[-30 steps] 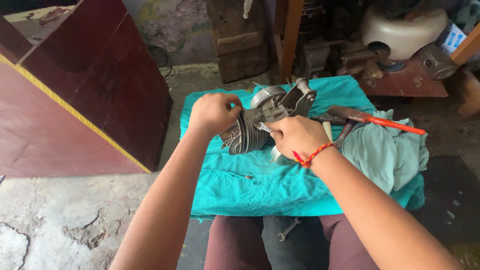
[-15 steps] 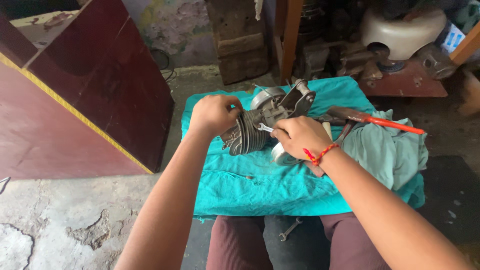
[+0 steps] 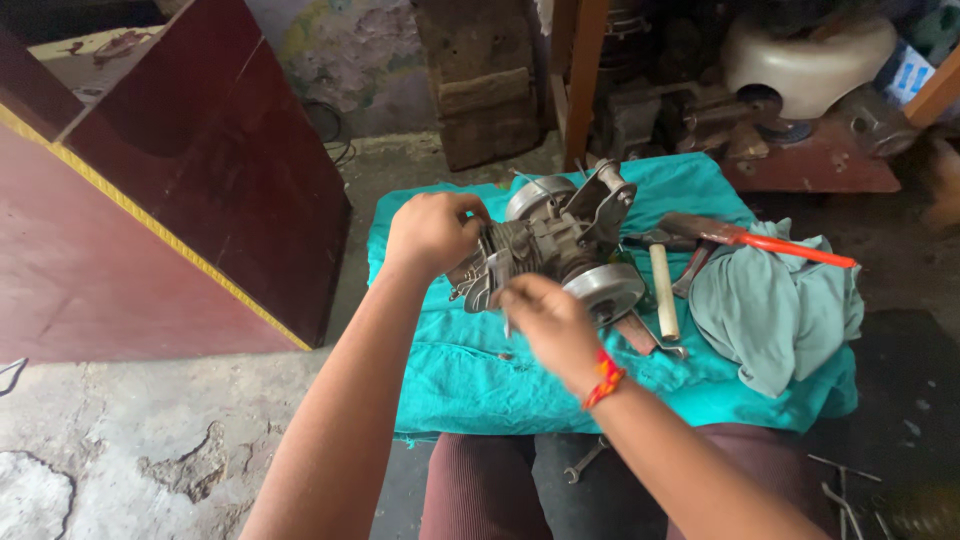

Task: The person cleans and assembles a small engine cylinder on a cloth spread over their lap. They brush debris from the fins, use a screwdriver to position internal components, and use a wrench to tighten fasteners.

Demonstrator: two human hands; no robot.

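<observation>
A small grey metal engine block with cooling fins (image 3: 555, 245) sits on a teal cloth (image 3: 470, 375) spread over a low table, roughly in the middle of the cloth and nearer its far edge. The left hand (image 3: 432, 232) is curled closed around the finned end of the engine on its left side, gripping it firmly. The right hand (image 3: 548, 325) is at the near side of the engine, just below a round silver pulley wheel (image 3: 603, 288) on its front; this hand is blurred, its fingers seem drawn together around something thin and metallic pointing down, but I cannot tell for sure what it pinches. A red and orange thread band (image 3: 603, 379) circles the right wrist.

Just to the right of the engine lies a tool with a pale wooden handle (image 3: 663, 290), and beyond it a long tool with a bright orange handle (image 3: 775, 245) rests across a crumpled pale green rag (image 3: 775, 305) at the right end of the cloth. A small wrench (image 3: 583, 461) lies in the person's lap between maroon trouser legs, below the cloth's front edge. To the left stands a dark red wooden cabinet with a yellow edge strip (image 3: 170, 190) on the cracked concrete floor (image 3: 120, 450). A white rounded plastic shell (image 3: 805, 50) sits among clutter behind the table.
</observation>
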